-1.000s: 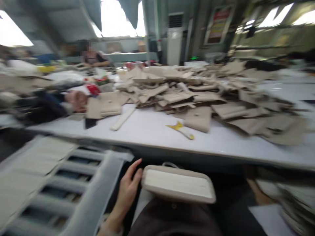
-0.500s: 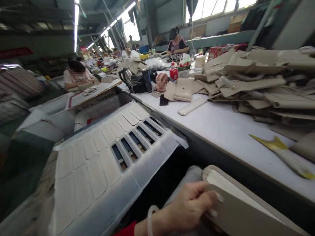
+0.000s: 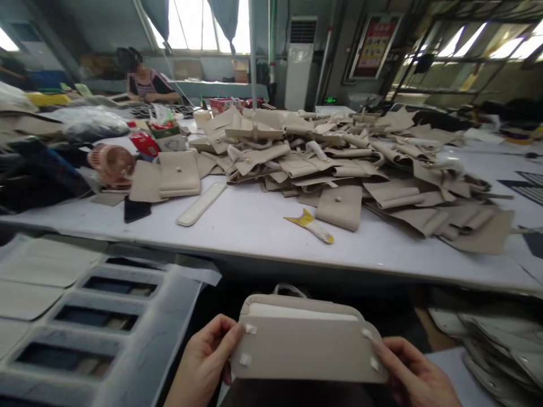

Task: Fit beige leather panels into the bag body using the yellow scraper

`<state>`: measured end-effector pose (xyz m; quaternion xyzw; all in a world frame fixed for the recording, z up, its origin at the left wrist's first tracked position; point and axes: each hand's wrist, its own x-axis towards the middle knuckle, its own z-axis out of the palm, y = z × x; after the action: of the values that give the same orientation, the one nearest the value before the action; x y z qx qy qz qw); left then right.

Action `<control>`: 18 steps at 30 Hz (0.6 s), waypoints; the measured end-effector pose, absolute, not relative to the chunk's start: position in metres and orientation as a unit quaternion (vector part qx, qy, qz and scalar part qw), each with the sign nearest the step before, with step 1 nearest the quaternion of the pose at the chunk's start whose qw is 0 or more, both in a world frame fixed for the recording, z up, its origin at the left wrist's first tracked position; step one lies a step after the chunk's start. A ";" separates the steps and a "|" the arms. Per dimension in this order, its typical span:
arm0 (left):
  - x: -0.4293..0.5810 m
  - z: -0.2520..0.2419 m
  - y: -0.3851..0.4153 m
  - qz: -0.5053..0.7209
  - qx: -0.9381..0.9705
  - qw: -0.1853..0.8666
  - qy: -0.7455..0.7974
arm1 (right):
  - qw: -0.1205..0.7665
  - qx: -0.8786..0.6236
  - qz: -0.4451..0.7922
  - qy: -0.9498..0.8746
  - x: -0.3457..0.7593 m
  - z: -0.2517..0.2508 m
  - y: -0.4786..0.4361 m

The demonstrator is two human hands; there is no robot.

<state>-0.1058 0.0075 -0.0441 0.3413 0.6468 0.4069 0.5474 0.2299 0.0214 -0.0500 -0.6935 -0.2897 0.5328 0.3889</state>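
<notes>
Beside table (image 3: 246, 229), beige panel (image 3: 309, 347), right hand (image 3: 418, 373) now holding too

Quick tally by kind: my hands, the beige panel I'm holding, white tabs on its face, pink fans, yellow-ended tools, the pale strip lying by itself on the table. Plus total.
Hands: 2 (left hand, right hand)
Held beige panel: 1
White tabs: 4
Pink fan: 1
Yellow-ended tool: 1
Pale strip: 1
Total: 10

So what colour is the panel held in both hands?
The panel is greyish beige, seen best in the head view.
</notes>
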 end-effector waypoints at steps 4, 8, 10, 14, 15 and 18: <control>-0.110 -0.053 0.032 0.348 0.389 0.519 0.677 | 0.401 -0.695 0.509 -0.313 0.229 -0.055 0.031; -0.114 -0.063 0.046 0.322 0.429 0.492 0.686 | 0.412 -0.692 0.514 -0.295 0.227 -0.063 0.038; -0.116 -0.065 0.049 0.311 0.431 0.492 0.689 | 0.411 -0.683 0.539 -0.273 0.227 -0.067 0.041; -0.115 -0.064 0.051 0.302 0.408 0.511 0.693 | 0.414 -0.677 0.557 -0.244 0.225 -0.072 0.041; -0.114 -0.063 0.051 0.305 0.402 0.514 0.694 | 0.415 -0.678 0.557 -0.238 0.225 -0.072 0.041; -0.112 -0.058 0.048 0.325 0.386 0.520 0.689 | 0.424 -0.675 0.561 -0.223 0.224 -0.068 0.038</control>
<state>-0.1122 0.0477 -0.0582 0.3862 0.6891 0.3250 0.5199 0.2245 0.0383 -0.0678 -0.6752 -0.2228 0.5606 0.4244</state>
